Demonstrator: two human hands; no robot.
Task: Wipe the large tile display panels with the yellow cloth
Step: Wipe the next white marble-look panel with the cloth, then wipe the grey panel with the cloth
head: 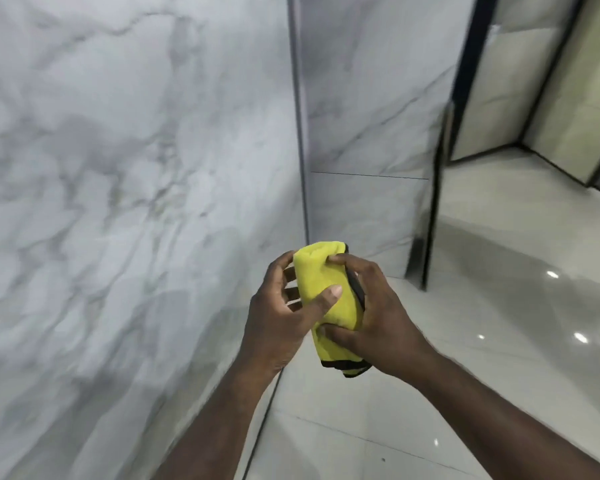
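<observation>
Low centre of frame: both hands grasp the folded yellow cloth (326, 299), left hand (284, 317) with thumb across its face, right hand (378, 320) curled round the black-edged side. Marble-look tile panel (118, 168) fills the left, untouched. Step looks like refolding; next, cloth must press flat on panel.

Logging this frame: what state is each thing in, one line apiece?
yellow cloth: folded into a thick pad, held in the air, touching no panel.
left hand: grips the cloth, thumb across its front.
right hand: grips the cloth from the other side.
near marble panel: upright, not being wiped.
far marble panel: upright, untouched.
floor: glossy, reflecting lights.
</observation>
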